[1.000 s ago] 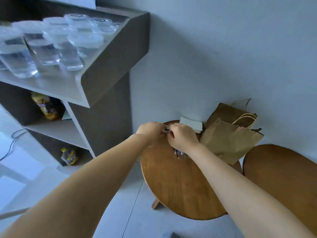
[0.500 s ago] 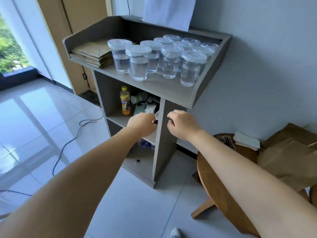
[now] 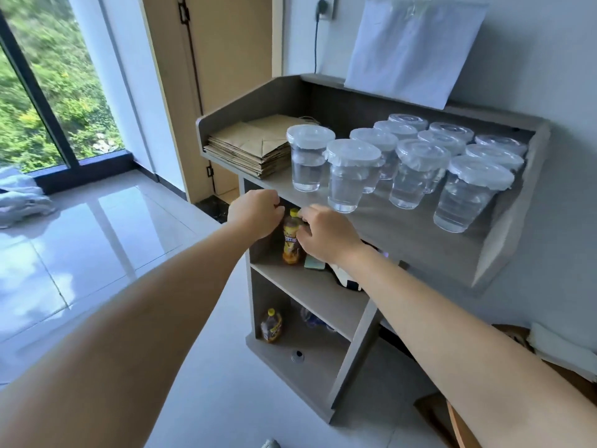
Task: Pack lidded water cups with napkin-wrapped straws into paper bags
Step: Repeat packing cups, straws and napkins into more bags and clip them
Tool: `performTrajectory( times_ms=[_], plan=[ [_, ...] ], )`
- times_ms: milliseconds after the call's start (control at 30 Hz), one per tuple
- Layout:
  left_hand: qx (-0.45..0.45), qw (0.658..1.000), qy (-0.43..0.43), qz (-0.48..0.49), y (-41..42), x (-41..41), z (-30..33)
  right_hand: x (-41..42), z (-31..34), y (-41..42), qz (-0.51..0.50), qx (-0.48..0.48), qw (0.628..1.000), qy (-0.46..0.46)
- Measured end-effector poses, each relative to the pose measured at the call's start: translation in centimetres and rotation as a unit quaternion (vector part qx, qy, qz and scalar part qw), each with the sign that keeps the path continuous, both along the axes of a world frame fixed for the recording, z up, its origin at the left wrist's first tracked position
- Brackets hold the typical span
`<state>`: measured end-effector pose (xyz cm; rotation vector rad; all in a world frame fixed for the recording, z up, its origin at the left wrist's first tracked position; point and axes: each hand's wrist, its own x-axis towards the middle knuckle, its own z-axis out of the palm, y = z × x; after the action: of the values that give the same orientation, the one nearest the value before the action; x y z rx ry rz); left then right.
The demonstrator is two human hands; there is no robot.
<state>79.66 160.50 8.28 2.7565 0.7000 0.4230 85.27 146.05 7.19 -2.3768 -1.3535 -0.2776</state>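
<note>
Both hands have risen toward the shelf's front edge [image 3: 274, 185]: left hand [image 3: 255, 213] and right hand [image 3: 326, 234] curled, contents indiscernible, near the lidded water cups [image 3: 352, 176].

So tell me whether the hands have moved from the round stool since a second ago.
Yes. Both the left hand and right hand have left the stool and now hover at the front edge of the shelf unit, below the lidded cups.
</note>
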Motion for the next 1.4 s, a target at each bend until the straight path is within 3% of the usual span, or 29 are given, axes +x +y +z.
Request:
performTrajectory(
  times_ms=[167, 300, 700, 800, 933, 1033, 1133, 1233, 1300, 1400],
  plan=[
    [0.031, 0.999, -0.011, 0.012, 6.8, 6.1, 2.4, 5.3, 1.9, 7.8, -0.031, 0.058, 0.998, 0.013],
    [0.038, 0.999, -0.029, 0.01, 11.3, 10.4, 3.1, 8.1, 1.8, 12.6, -0.06, 0.028, 0.998, 0.024],
    [0.024, 0.993, 0.008, -0.116, 17.6, 16.3, 3.7, 9.1, 1.8, 18.5, -0.207, 0.051, 0.974, 0.08],
    [0.069, 0.986, 0.012, -0.154, 18.4, 16.6, 4.2, 8.9, 2.8, 20.2, -0.278, 0.133, 0.938, 0.157],
    [0.099, 0.974, 0.0, -0.204, 18.7, 15.8, 5.0, 9.4, 4.6, 22.3, -0.34, 0.32, 0.826, 0.315],
    [0.156, 0.962, -0.036, -0.223, 19.3, 14.4, 4.6, 10.3, 6.0, 23.2, -0.365, 0.359, 0.756, 0.409],
    [0.185, 0.948, -0.056, -0.252, 20.2, 12.9, 3.8, 10.7, 6.4, 24.0, -0.365, 0.382, 0.71, 0.466],
    [0.195, 0.935, -0.088, -0.284, 20.9, 11.7, 3.4, 10.4, 6.3, 24.6, -0.355, 0.414, 0.687, 0.48],
    [0.174, 0.929, -0.105, -0.309, 21.1, 11.1, 3.3, 9.8, 6.2, 24.9, -0.363, 0.408, 0.693, 0.47],
    [0.013, 0.942, -0.153, -0.3, 21.6, 10.3, 3.0, 9.4, 5.4, 24.7, -0.369, 0.381, 0.724, 0.441]
  ],
)
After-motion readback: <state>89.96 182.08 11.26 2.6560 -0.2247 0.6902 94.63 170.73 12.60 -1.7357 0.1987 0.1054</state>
